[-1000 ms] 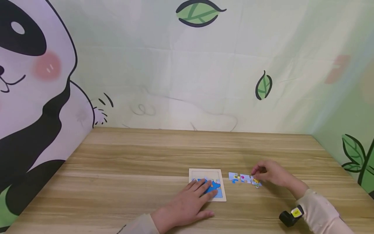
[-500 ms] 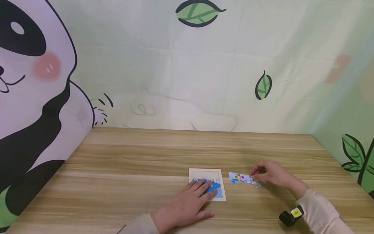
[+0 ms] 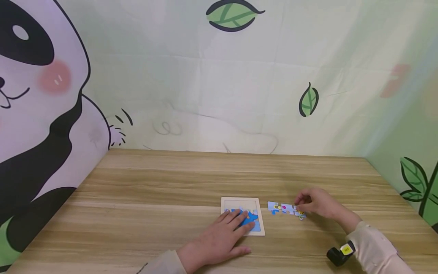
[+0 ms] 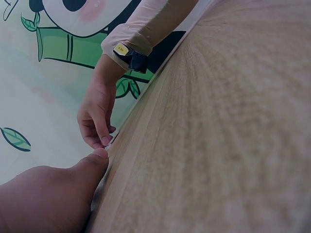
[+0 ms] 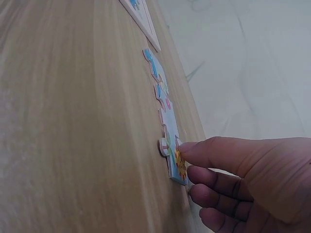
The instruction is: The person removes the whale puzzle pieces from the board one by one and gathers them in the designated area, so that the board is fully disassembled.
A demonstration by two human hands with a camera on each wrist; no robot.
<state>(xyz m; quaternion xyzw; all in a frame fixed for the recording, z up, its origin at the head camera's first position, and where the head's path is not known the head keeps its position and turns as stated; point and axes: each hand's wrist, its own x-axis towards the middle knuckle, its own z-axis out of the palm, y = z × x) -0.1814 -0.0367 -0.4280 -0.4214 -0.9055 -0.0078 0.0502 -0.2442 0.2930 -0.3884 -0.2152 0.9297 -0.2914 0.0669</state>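
i have the right hand at the sun-printed jigsaw piece, thumb touching it; whether it pinches, i can't tell. other jigsaw pieces run leftward from it, nearer the right edge of the tabletop than the left. beside them, my left hand lies fingers spread over the part-filled puzzle frame.

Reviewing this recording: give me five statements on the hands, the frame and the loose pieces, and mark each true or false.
1. The left hand rests over the frame. True.
2. The loose pieces lie to the left of the frame. False: the loose pieces lie to its right.
3. The right hand touches the piece with the yellow picture. True.
4. Pieces fill the whole frame. False: its far part is bare.
5. A black device sits by the right sleeve. True.
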